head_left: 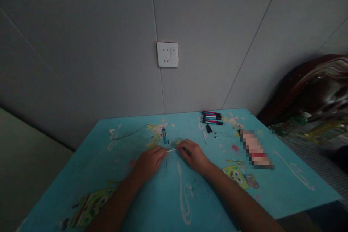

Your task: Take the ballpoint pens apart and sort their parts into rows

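Between my two hands, just above the table, stretches a thin white tube [171, 150] that looks like a pen refill. My left hand [152, 159] pinches its left end, and the fingers of my right hand [191, 154] close on the right end. Just beyond lies a blue pen barrel [164, 137] with a dark end. A tiny dark piece [168, 141] sits beside it. Past my right hand are another slim white tube [203, 134], a black clip-like part [208, 129] and a small metallic bit [216, 137].
Several pens [212, 117] in black, blue and pink lie in a row near the wall. A pixelated flat item [255, 148] rests at the right. The light-blue table [152, 203] has cartoon prints. A wall socket [168, 54] is above, and a dark leather seat [312, 87] stands right.
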`<state>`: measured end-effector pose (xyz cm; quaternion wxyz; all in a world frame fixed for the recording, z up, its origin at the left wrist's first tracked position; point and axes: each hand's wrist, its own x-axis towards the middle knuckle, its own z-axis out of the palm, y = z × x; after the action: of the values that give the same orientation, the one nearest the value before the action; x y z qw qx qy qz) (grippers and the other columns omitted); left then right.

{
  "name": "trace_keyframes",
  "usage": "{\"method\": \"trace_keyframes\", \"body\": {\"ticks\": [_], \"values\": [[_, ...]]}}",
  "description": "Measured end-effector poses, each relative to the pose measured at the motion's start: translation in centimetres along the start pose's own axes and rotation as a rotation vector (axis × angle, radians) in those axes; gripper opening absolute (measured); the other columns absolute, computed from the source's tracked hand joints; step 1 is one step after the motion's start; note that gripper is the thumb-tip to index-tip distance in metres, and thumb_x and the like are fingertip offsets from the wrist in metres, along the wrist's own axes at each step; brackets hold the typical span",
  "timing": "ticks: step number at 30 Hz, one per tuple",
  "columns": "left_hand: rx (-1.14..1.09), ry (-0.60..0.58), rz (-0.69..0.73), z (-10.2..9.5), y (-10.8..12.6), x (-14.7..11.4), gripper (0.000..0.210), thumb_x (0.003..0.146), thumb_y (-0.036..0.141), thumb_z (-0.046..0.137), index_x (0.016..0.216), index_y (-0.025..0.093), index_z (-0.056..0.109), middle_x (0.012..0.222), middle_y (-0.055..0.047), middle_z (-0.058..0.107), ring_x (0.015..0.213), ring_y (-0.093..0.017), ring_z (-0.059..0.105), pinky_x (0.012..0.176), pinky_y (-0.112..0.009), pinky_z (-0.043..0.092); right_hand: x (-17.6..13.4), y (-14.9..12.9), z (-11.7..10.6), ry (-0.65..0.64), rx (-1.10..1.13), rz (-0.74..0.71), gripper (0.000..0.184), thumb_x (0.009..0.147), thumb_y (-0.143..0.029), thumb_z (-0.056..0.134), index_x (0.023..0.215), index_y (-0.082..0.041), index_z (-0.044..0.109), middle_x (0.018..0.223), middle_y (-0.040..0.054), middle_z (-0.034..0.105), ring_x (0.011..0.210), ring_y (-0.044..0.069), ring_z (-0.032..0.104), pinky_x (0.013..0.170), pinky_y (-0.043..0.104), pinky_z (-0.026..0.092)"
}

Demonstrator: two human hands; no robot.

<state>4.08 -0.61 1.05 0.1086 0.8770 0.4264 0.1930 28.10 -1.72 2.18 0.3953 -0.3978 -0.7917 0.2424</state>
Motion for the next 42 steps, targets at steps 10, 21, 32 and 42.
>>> {"method": "trace_keyframes", "body": {"ticks": [10, 21, 32, 42], "values": [[0.009, 0.003, 0.003, -0.03, -0.03, 0.03, 0.03, 0.102, 0.03, 0.038, 0.111, 0.023, 0.066, 0.095, -0.004, 0.067, 0.089, -0.016, 0.065, 0.084, -0.028, 0.049, -0.11, 0.25, -0.01, 0.01, 0.01, 0.01, 0.018, 0.096, -0.017, 0.051, 0.104, -0.023, 0.067, 0.099, 0.0054, 0.066, 0.095, 0.017, 0.062, 0.088, 0.032, 0.049], [0.036, 0.003, -0.013, -0.02, 0.14, -0.04, 0.026, 0.101, 0.027, 0.041, 0.107, 0.024, 0.066, 0.094, -0.003, 0.066, 0.085, -0.016, 0.064, 0.079, -0.027, 0.049, -0.08, 0.58, -0.02, 0.013, 0.006, 0.023, 0.018, 0.096, -0.02, 0.051, 0.104, -0.022, 0.067, 0.099, 0.0063, 0.066, 0.094, 0.018, 0.062, 0.087, 0.033, 0.049], [0.014, 0.021, -0.011, 0.01, -0.09, -0.06, 0.026, 0.1, 0.027, 0.042, 0.108, 0.024, 0.067, 0.094, -0.004, 0.067, 0.085, -0.016, 0.064, 0.081, -0.028, 0.049, -0.02, 0.18, -0.22, 0.037, 0.024, 0.032, 0.017, 0.097, -0.023, 0.051, 0.102, -0.021, 0.067, 0.097, 0.0067, 0.066, 0.093, 0.019, 0.062, 0.086, 0.033, 0.05], [-0.019, 0.007, 0.026, -0.25, 0.47, -0.04, 0.028, 0.101, 0.028, 0.04, 0.108, 0.023, 0.067, 0.091, -0.004, 0.066, 0.085, -0.016, 0.063, 0.08, -0.028, 0.049, -0.31, 0.43, 0.44, 0.009, 0.03, 0.063, 0.019, 0.095, -0.025, 0.055, 0.111, -0.023, 0.066, 0.101, 0.0057, 0.067, 0.092, 0.018, 0.063, 0.086, 0.033, 0.05]]}}
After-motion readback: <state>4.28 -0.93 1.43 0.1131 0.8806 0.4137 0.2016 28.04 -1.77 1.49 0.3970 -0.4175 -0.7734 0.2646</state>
